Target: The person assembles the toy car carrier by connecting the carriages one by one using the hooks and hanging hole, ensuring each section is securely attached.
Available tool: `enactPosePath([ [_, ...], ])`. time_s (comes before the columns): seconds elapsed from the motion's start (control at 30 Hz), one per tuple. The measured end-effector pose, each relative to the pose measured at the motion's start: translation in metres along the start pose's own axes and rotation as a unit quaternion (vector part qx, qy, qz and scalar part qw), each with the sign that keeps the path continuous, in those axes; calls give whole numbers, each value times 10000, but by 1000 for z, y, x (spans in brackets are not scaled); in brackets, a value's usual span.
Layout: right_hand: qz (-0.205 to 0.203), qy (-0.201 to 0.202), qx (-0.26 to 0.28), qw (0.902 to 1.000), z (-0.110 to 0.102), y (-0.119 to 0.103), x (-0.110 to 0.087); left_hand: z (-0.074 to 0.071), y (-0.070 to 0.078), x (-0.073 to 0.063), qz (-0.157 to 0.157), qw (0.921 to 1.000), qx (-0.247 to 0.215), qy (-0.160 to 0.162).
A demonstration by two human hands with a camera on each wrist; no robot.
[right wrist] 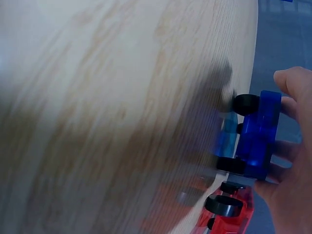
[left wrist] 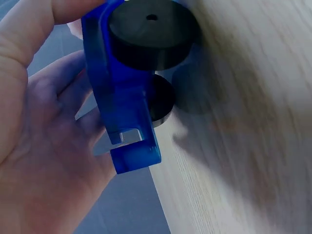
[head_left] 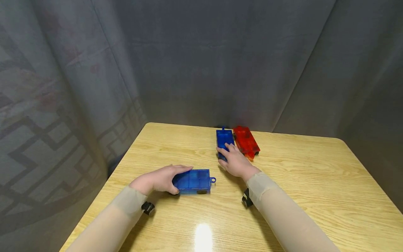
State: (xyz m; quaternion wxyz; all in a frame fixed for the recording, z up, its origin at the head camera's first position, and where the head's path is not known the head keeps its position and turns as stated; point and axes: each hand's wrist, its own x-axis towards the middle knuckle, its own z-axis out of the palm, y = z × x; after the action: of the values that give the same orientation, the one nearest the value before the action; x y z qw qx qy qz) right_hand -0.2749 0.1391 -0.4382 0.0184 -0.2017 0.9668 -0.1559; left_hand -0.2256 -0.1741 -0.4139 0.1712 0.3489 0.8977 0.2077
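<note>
Near the table's middle, my left hand [head_left: 160, 178] grips one end of a see-through blue toy wagon [head_left: 196, 178], thumb along its near side and fingers along the far side. This wagon has black wheels and a ring-shaped hitch [head_left: 213, 180] pointing right; the left wrist view shows a hook [left wrist: 136, 156] at its other end. Farther back, my right hand [head_left: 236, 161] reaches over a second blue toy wagon [head_left: 224, 135], fingers spread and fairly straight. Whether they touch it cannot be told. Right beside that wagon stands a red toy wagon [head_left: 244, 136].
The wooden table [head_left: 315, 175] has its back edge just behind the two far wagons. Grey curtains [head_left: 214, 70] hang behind it and along its left side. Small black wrist cameras [head_left: 148, 208] sit under both forearms.
</note>
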Motion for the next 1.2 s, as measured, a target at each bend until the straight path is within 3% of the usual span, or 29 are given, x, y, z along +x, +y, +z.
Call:
enactPosePath([
  [0.17, -24, 25, -7, 10000, -1, -1, 0, -2, 1, -2, 90, 9997, 213, 26],
  [0.4, -56, 7, -39, 10000, -3, -3, 0, -5, 6, -3, -180, 9991, 369, -68],
  [0.57, -102, -35, -152, 9998, -9, -5, 1, -2, 17, -1, -87, 9992, 350, 159],
  [0.83, 155, 22, -449, 9989, -22, -7, 17, 12, 36, 10, 8, 9974, 550, 456],
  [1.03, 568, 182, 87, 9982, -34, -5, 32, 18, 37, 14, -102, 9950, 679, 723],
  [1.2, 1115, 294, 731, 9906, -36, 3, 39, 21, 39, 16, -95, 9947, 679, 771],
])
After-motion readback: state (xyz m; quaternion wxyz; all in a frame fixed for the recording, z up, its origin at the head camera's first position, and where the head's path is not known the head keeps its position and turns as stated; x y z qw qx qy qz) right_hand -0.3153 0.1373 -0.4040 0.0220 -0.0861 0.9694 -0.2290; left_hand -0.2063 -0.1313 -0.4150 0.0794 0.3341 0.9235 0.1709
